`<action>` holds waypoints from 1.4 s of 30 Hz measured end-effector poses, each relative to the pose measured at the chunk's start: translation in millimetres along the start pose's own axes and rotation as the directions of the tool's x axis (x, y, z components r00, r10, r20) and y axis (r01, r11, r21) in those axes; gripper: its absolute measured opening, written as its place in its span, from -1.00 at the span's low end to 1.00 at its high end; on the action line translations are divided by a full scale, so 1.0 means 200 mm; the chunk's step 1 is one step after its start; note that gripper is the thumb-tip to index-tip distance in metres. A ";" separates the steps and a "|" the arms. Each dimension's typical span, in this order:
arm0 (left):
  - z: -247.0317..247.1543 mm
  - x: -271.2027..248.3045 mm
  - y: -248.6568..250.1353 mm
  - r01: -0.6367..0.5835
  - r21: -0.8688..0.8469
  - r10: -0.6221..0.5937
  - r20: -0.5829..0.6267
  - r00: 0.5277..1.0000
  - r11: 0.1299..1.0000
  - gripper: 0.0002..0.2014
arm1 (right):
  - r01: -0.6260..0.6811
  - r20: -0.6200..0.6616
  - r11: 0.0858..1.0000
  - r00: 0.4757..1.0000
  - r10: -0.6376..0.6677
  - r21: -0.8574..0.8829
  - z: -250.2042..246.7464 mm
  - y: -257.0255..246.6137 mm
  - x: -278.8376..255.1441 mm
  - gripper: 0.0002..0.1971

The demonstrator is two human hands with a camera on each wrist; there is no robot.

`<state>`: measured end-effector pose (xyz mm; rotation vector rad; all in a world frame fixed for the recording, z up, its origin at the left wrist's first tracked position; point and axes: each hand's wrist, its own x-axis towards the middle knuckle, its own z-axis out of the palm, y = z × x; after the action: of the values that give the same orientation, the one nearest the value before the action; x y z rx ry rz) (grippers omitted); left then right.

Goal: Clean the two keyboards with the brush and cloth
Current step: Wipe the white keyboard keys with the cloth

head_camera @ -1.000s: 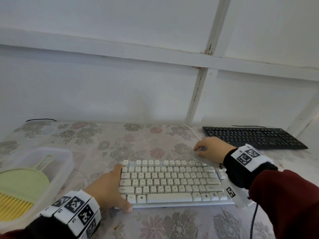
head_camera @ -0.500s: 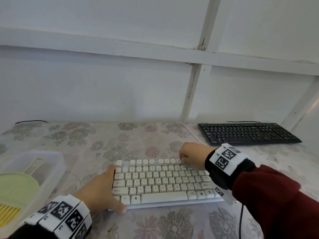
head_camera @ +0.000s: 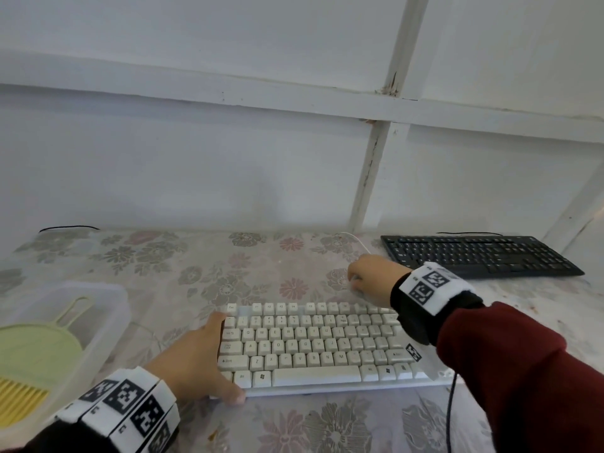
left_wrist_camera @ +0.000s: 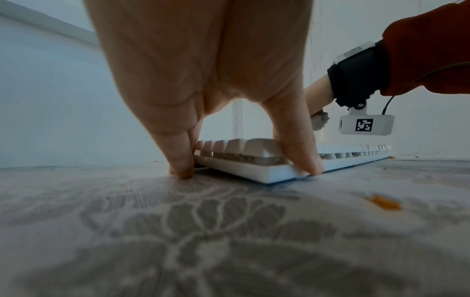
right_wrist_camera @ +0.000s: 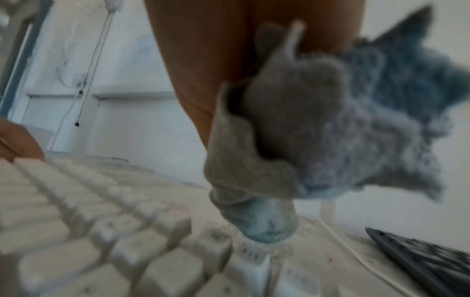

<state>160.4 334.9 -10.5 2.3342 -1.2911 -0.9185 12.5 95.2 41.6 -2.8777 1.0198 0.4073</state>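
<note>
The left hand [head_camera: 192, 364] braces the 9 o'clock end of the white plastic keyboard [head_camera: 313, 346], fingers spread straight, thumb on the front edge and fingertips [left_wrist_camera: 182, 170] down on the flower-patterned tabletop [head_camera: 202, 273]. The right hand [head_camera: 372, 279], grip bunched around a grey fluffy cloth [right_wrist_camera: 318, 128], has swung from mid-row a half-second ago to the keyboard's 1 o'clock corner; blur makes contact uncertain, but the cloth seems just clear of the keys. That suggests one wiping pass along the top row is ending. The black flat keyboard [head_camera: 480, 255] waits at 2 o'clock, seemingly untouched; the yellow-bristled green brush [head_camera: 29, 358] lies in a clear plastic tub [head_camera: 108, 315] at 9 o'clock.
</note>
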 end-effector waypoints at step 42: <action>0.01 0.04 -0.05 -0.026 -0.005 0.026 -0.041 0.999 1.000 -0.08 | 0.315 0.015 0.910 0.946 -0.323 -0.270 0.04 -0.84 0.02 -0.73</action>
<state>168.2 332.8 -20.4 2.3144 -1.2981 -0.8611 118.7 224.5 28.2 -3.2221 0.5078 0.5142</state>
